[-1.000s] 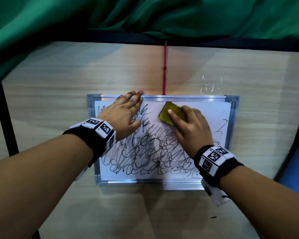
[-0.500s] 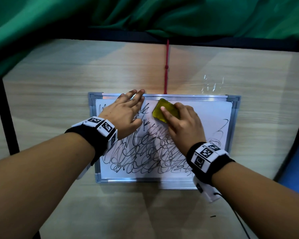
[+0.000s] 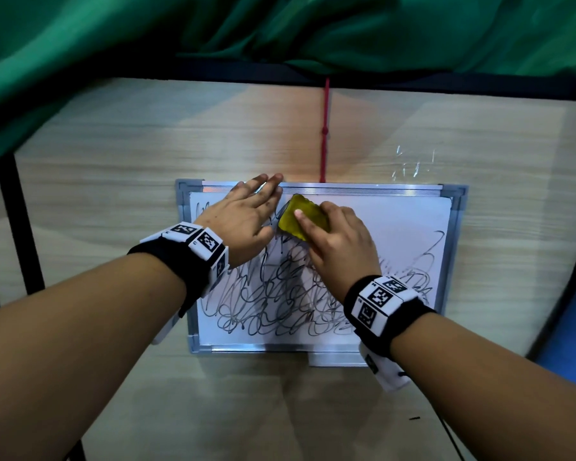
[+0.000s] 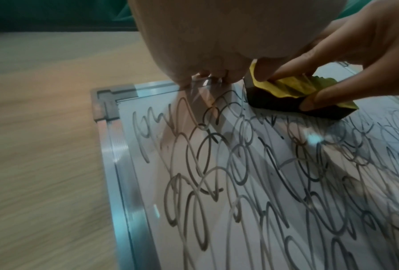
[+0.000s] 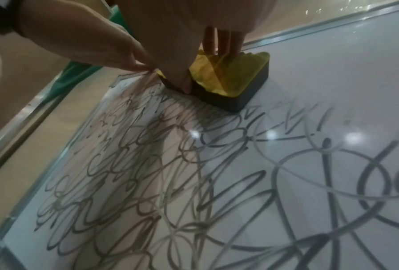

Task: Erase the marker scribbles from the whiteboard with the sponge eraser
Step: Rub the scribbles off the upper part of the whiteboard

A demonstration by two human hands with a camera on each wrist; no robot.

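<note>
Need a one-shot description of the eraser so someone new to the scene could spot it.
On the wooden table lies a metal-framed whiteboard covered in black scribbles. Near the middle of its top edge, the right hand holds the eraser against the surface, close beside the left hand. It is the only yellow thing there: a small block, crinkled yellow on top, dark underneath.
</note>
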